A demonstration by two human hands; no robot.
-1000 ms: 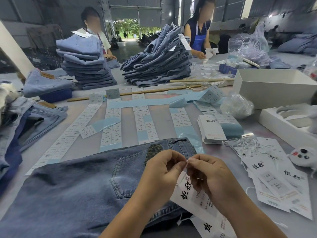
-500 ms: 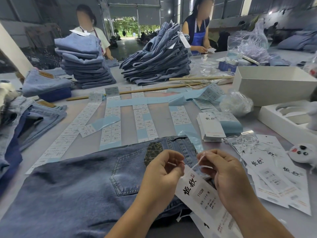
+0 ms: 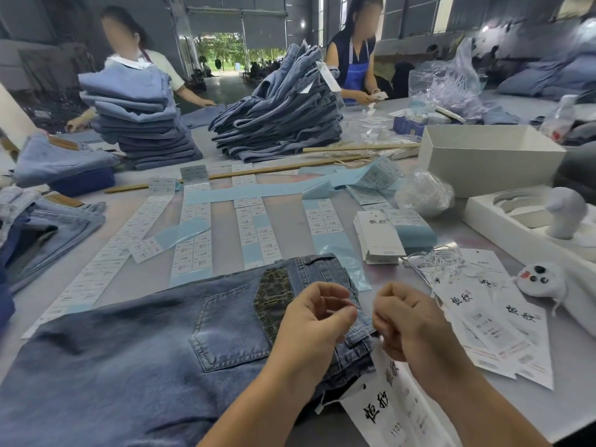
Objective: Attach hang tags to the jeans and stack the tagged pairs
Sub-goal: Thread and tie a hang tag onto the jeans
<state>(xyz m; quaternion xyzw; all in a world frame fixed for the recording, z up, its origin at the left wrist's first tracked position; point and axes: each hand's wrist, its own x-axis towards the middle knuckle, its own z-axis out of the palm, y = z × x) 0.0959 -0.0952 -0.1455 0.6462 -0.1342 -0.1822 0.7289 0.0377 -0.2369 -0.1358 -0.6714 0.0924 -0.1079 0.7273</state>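
Item: one pair of blue jeans point(image 3: 129, 359), lying flat on the grey table point(image 3: 222, 227) directly in front of the person, waistband end toward the right, back pocket point(image 3: 232, 330) facing up with a patterned patch point(image 3: 274, 295) beside it.

Left hand point(image 3: 314, 321): hovering over the waistband, fingers curling inward with thumb and forefinger closing together on a thin white string point(image 3: 342, 312) (faint, only partly readable).

Right hand point(image 3: 404, 321): sitting just beside the left, fingers curling into a loose fist; the string appears to be running into it, though the pinch itself is hidden.

Hang tag point(image 3: 383, 404): white card with black characters, hanging below the right hand and lying partly over the jeans' edge and the table.

Further loose hang tags point(image 3: 493, 321): fanning out on the table to the right, near a tangle of white string loops point(image 3: 442, 261). A neat stack of tags point(image 3: 379, 237) is standing just beyond them.

Label strips point(image 3: 193, 233): several long white-and-pale-blue sheets lying in rows across the middle of the table.

Stacks of folded jeans point(image 3: 277, 121): two piles sitting at the far side of the table, one leaning; a lower heap lying at the left edge.

White box point(image 3: 483, 159): standing open at the right, with a white moulded tray point(image 3: 516, 221) nearer.

Two other people are working behind the far stacks.
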